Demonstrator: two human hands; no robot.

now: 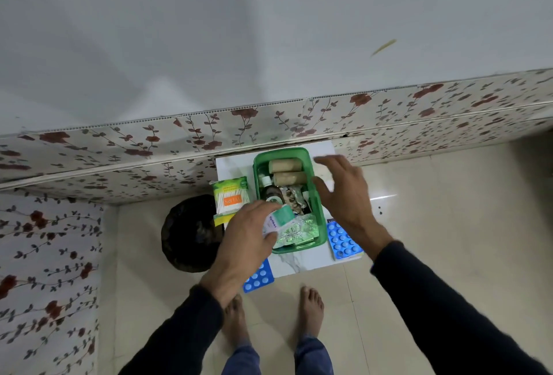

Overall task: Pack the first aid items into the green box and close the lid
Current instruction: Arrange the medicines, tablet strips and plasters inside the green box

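Observation:
The green box stands open on a small white marble-look table. Inside lie two beige bandage rolls, a dark bottle and foil blister strips. My left hand holds a small white and teal carton over the box's near left corner. My right hand hovers with fingers spread over the box's right rim, holding nothing. A cotton swab pack lies left of the box. Blue tablet strips lie at the near left and near right.
A black bin stands on the floor left of the table. A floral-papered wall runs behind and to the left. My bare feet stand on beige tiles in front of the table.

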